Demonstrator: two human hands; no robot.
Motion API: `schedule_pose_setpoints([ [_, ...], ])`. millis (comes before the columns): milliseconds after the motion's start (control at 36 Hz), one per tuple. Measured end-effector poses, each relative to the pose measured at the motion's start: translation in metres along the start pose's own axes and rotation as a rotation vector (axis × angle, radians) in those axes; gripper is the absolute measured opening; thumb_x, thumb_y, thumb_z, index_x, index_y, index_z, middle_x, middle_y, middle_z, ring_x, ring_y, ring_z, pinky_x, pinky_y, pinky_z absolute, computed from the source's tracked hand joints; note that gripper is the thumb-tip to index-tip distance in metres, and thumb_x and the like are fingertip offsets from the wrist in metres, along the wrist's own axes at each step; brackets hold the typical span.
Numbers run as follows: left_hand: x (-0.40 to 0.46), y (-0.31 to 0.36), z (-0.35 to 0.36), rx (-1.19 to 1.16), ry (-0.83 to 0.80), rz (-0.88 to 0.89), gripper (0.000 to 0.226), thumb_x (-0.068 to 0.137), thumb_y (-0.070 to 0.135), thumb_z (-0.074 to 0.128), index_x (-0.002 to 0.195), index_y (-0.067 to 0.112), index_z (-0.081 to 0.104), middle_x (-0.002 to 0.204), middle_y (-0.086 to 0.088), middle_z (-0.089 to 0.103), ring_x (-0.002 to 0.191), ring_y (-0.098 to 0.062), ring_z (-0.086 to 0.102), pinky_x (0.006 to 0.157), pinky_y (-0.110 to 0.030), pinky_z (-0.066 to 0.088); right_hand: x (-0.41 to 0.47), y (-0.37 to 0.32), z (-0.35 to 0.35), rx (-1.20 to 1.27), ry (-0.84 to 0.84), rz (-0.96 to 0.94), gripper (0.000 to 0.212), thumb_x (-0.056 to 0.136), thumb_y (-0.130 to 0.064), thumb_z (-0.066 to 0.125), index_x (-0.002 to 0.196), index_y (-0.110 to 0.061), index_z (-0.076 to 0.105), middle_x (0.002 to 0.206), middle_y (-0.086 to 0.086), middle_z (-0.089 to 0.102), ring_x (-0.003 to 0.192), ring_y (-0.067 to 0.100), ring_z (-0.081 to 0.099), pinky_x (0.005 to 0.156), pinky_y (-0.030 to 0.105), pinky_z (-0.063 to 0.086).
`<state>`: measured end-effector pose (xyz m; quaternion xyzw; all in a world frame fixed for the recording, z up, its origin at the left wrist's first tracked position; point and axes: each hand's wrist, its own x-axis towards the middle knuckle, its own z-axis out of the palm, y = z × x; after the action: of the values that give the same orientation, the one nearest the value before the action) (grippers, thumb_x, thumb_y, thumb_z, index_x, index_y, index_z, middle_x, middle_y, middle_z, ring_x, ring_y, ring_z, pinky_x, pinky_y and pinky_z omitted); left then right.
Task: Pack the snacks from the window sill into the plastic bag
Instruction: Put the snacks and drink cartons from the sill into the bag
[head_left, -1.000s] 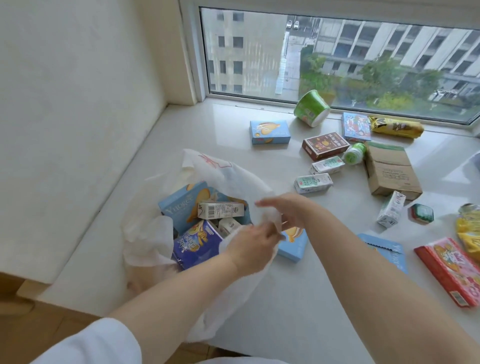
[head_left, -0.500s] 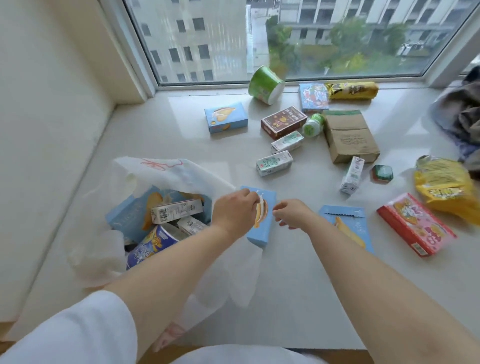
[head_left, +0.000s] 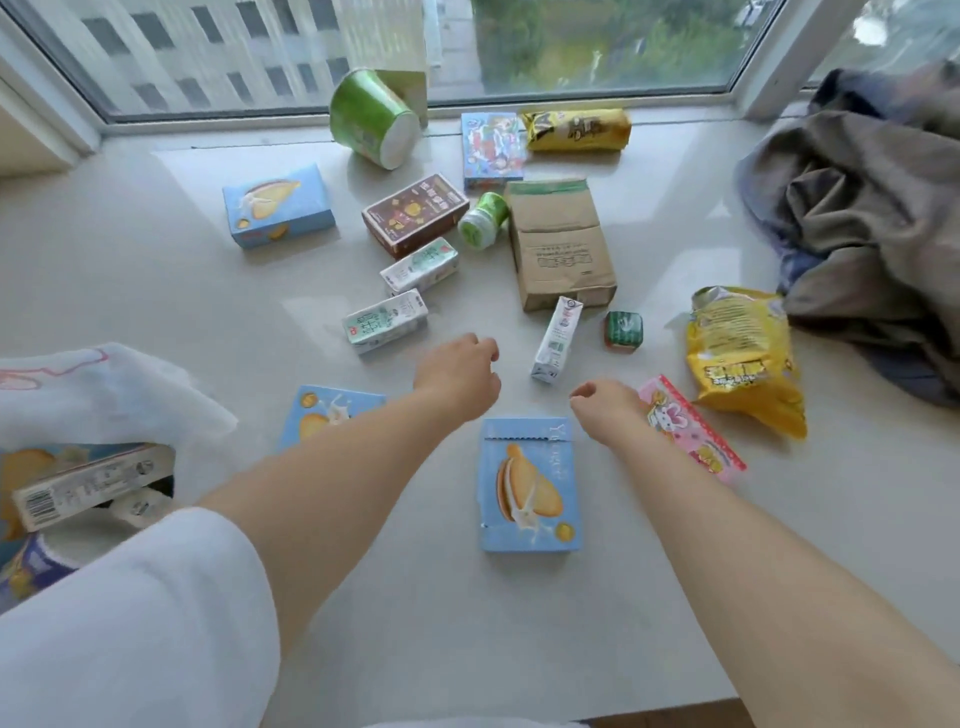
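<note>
Both hands off plastic bag (head_left: 104, 384) now, left hand (head_left: 457, 376) & right hand (head_left: 605, 408) loosely curled, holding nothing, over sill.

Daylit window (head_left: 415, 47) above pale stone ledge (head_left: 156, 312)

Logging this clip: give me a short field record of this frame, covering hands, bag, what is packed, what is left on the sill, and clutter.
left hand: over the sill, fingers loosely curled, holding nothing
right hand: same, beside the pink box
plastic bag: at left edge, mouth open
packed: several boxes visible inside
nearest unpacked: blue biscuit box between the forearms
also unpacked: milk cartons, green cup, brown box, yellow chip bag
clutter: grey cloth at right
</note>
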<state>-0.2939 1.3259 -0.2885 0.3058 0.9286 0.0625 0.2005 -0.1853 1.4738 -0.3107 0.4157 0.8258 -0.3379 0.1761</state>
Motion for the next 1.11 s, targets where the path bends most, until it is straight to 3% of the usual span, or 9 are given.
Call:
schedule_pose_setpoints([
  [139, 0.044, 0.037, 0.018, -0.005, -0.079, -0.06, 0.042, 0.095, 0.042, 0.044, 0.131, 0.022, 0.047, 0.132, -0.003, 0.048, 0.117, -0.026, 0.051, 0.088, -0.036, 0.043, 0.043, 0.023, -0.028, -0.025, 0.051, -0.009, 0.029, 0.089, -0.016, 0.046, 0.109, -0.02, 0.067, 0.121, 0.007, 0.064, 0.114, 0.027, 0.055, 0.094, 0.031, 0.044],
  [278, 0.087, 0.061, 0.035, -0.053, -0.11, -0.153, 0.057, 0.091, 0.052, 0.048, 0.134, 0.016, 0.043, 0.132, -0.005, 0.045, 0.12, -0.026, 0.048, 0.088, -0.038, 0.043, 0.086, 0.036, -0.044, -0.077, 0.066, -0.011, 0.028, 0.09, -0.016, 0.045, 0.114, -0.018, 0.059, 0.122, 0.008, 0.059, 0.109, 0.027, 0.055, 0.091, 0.035, 0.047],
  [417, 0.125, 0.077, 0.054, -0.151, -0.131, -0.248, 0.068, 0.083, 0.057, 0.056, 0.131, 0.012, 0.039, 0.128, -0.009, 0.044, 0.121, -0.027, 0.045, 0.09, -0.039, 0.042, 0.13, 0.033, -0.051, -0.053, 0.154, 0.009, 0.037, 0.091, -0.018, 0.047, 0.127, -0.013, 0.049, 0.129, 0.01, 0.047, 0.116, 0.028, 0.049, 0.095, 0.034, 0.04],
  [611, 0.152, 0.094, 0.079, -0.23, -0.105, -0.298, 0.078, 0.077, 0.055, 0.064, 0.135, 0.017, 0.029, 0.129, -0.006, 0.037, 0.12, -0.026, 0.039, 0.088, -0.04, 0.042, 0.18, 0.023, -0.046, -0.052, 0.202, 0.176, 0.064, 0.087, -0.043, 0.057, 0.134, -0.005, 0.036, 0.137, 0.013, 0.039, 0.126, 0.031, 0.041, 0.094, 0.039, 0.041],
  [694, 0.152, 0.094, 0.09, -0.211, -0.065, -0.336, 0.066, 0.082, 0.036, 0.063, 0.134, 0.017, 0.027, 0.129, -0.007, 0.035, 0.119, -0.028, 0.037, 0.083, -0.037, 0.04, 0.186, 0.023, -0.032, -0.085, 0.179, 0.2, 0.073, 0.082, -0.045, 0.064, 0.133, -0.003, 0.034, 0.139, 0.015, 0.033, 0.128, 0.032, 0.037, 0.096, 0.04, 0.042],
  [778, 0.15, 0.096, 0.096, -0.241, -0.023, -0.369, 0.057, 0.083, 0.023, 0.059, 0.13, 0.013, 0.03, 0.128, -0.01, 0.037, 0.117, -0.03, 0.039, 0.084, -0.036, 0.04, 0.183, 0.021, -0.015, -0.165, 0.199, 0.109, 0.064, 0.085, -0.039, 0.06, 0.13, -0.002, 0.035, 0.135, 0.018, 0.032, 0.123, 0.035, 0.036, 0.098, 0.037, 0.038],
  [972, 0.137, 0.084, 0.092, -0.316, -0.049, -0.38, 0.046, 0.085, 0.023, 0.059, 0.122, 0.008, 0.038, 0.125, -0.013, 0.047, 0.113, -0.033, 0.049, 0.085, -0.037, 0.041, 0.156, 0.016, 0.001, -0.097, 0.05, -0.057, 0.059, 0.081, -0.029, 0.065, 0.128, -0.005, 0.038, 0.129, 0.016, 0.037, 0.119, 0.034, 0.041, 0.098, 0.038, 0.037],
  [1111, 0.112, 0.049, 0.075, -0.537, -0.073, -0.547, 0.045, 0.088, 0.028, 0.057, 0.123, 0.004, 0.04, 0.123, -0.015, 0.054, 0.111, -0.033, 0.053, 0.081, -0.033, 0.042, 0.126, 0.015, -0.001, 0.055, 0.007, -0.025, 0.063, 0.076, -0.029, 0.067, 0.129, -0.009, 0.04, 0.129, 0.01, 0.046, 0.115, 0.027, 0.051, 0.093, 0.031, 0.04],
])
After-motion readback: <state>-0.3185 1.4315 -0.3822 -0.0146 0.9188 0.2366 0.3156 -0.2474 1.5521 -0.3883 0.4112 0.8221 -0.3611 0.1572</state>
